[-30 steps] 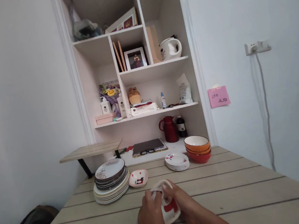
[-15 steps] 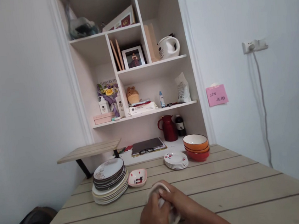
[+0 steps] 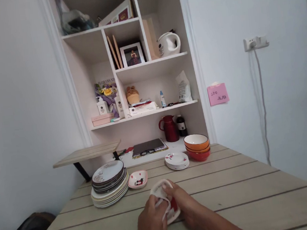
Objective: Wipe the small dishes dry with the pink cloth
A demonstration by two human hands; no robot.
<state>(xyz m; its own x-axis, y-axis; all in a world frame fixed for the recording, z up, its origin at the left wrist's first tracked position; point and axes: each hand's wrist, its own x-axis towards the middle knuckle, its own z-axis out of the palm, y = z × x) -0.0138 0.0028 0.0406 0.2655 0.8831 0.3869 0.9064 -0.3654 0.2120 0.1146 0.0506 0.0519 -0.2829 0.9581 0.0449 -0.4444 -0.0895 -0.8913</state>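
Observation:
Just above the near part of the table, my right hand (image 3: 186, 205) grips a small pale dish (image 3: 161, 188) by its right edge, thumb over the rim. The dish is tilted up towards me, and some red pattern shows inside it. My left hand (image 3: 152, 219) is closed around a thin white cloth or tissue (image 3: 167, 209), pressed against the inside of the dish. Part of the dish is covered by my fingers. Beyond my hands sits a small squarish dish (image 3: 137, 179) with a pink rim and a red and black picture.
A tall stack of plates (image 3: 108, 172) stands on the left of the table (image 3: 233, 194). Towards the back are a stack of small floral plates (image 3: 177, 160) and orange and red bowls (image 3: 197, 147). A raised wooden stand (image 3: 87, 153) is behind the plates.
The dish now faces me more, showing its inside and the white cloth more clearly. My left hand has shifted slightly left. The whole view has moved a little.

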